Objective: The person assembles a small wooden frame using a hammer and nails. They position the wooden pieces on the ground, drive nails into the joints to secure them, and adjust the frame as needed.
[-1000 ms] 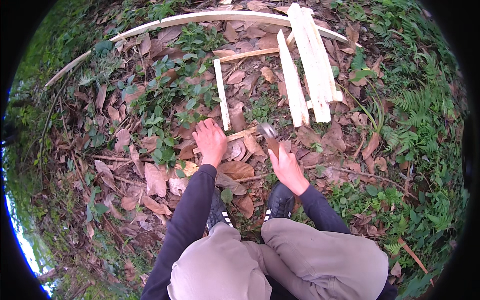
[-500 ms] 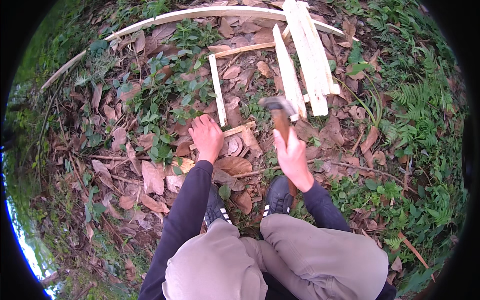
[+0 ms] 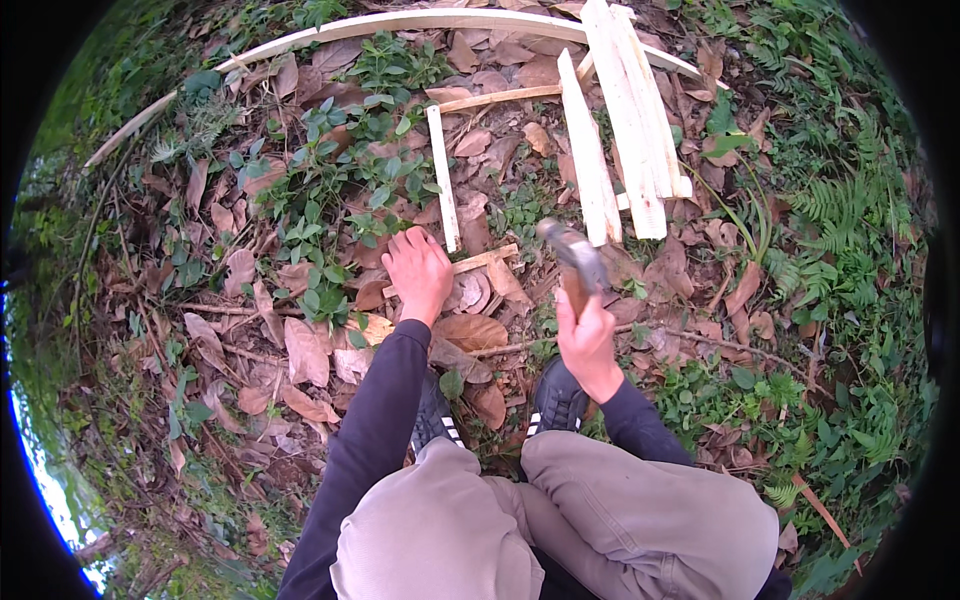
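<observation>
My left hand (image 3: 418, 274) rests low over a short thin wooden strip (image 3: 484, 260) on the leafy ground. Its fingers are curled down and together, with the tips and thumb mostly hidden. A longer pale slat (image 3: 443, 180) lies just beyond, its near end by that strip. A thin wooden strip (image 3: 500, 97) crosses from the slat's far end toward the right. My right hand (image 3: 592, 347) is wrapped around the wooden handle of a hammer (image 3: 574, 252), held raised in front of my right shoe. The hammer's metal head is slightly blurred and stands apart from the wood.
A pointed pale board (image 3: 590, 150) and wider stacked boards (image 3: 638, 120) lie at the far right of the frame pieces. One long strip (image 3: 400, 24) spans the far side. Dry leaves, low plants and a thin stick (image 3: 720, 345) surround my shoes (image 3: 560, 395).
The hammer head has swung nearer to me and a little right, with my right hand tilting along. My left hand stays over the strip, and the view has shifted slightly.
</observation>
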